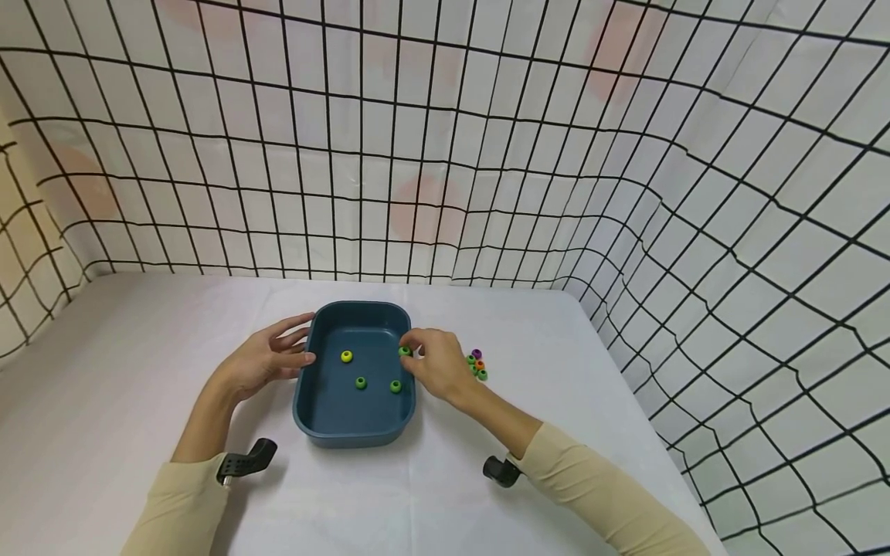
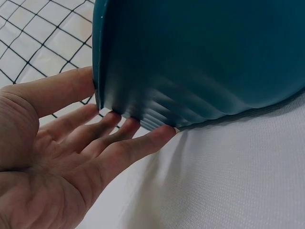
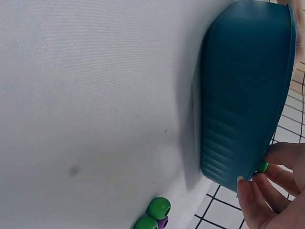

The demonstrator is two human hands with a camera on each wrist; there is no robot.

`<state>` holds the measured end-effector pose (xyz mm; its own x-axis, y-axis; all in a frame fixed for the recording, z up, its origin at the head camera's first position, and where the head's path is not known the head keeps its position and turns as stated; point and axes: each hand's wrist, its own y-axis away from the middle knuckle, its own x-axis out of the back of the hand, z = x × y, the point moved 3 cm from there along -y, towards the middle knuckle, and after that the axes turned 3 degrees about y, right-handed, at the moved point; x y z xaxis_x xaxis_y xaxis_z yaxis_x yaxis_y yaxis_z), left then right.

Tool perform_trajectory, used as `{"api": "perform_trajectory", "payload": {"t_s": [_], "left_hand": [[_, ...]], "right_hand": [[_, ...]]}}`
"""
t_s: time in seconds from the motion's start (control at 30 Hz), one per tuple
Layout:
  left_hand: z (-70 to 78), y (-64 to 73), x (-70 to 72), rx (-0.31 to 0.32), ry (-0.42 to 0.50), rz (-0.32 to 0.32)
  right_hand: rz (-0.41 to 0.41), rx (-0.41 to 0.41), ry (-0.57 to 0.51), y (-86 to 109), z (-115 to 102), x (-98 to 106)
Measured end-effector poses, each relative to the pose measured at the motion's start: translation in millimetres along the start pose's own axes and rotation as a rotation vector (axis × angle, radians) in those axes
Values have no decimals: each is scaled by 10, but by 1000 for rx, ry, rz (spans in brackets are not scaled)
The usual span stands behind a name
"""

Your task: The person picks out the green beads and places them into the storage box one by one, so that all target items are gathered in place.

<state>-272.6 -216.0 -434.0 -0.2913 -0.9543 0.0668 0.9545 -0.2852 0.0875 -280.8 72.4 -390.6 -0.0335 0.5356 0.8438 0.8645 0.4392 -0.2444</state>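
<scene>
A dark blue tray (image 1: 358, 421) with raised walls stands on the white table. Inside lie a yellow bead (image 1: 346, 356) and two green beads (image 1: 361, 382). My right hand (image 1: 438, 363) pinches another green bead (image 1: 405, 351) at the tray's right rim; in the right wrist view this green bead (image 3: 262, 166) shows between the fingers. My left hand (image 1: 264, 359) rests against the tray's left side, its fingers extended. In the left wrist view, the fingertips of the left hand (image 2: 86, 138) touch the tray wall (image 2: 157, 100), thumb near the rim.
Right of the tray sits a small cluster of green, orange and purple beads (image 1: 477, 365). A black net (image 1: 417, 162) hangs behind the table and along its right side. Black wrist cameras (image 1: 246, 459) extend from both sleeves.
</scene>
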Motion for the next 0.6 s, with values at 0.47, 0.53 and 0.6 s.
{"api": "perform_trajectory", "payload": {"t_s": [0.47, 0.53, 0.6], "left_hand": [[-22, -15, 9, 2, 5, 6], [-24, -17, 13, 7, 7, 12], [-21, -17, 13, 7, 6, 11]], "right_hand": [[-4, -1, -9, 14, -1, 3], [-4, -4, -9, 13, 3, 0], [-3, -6, -5, 12, 8, -4]]}}
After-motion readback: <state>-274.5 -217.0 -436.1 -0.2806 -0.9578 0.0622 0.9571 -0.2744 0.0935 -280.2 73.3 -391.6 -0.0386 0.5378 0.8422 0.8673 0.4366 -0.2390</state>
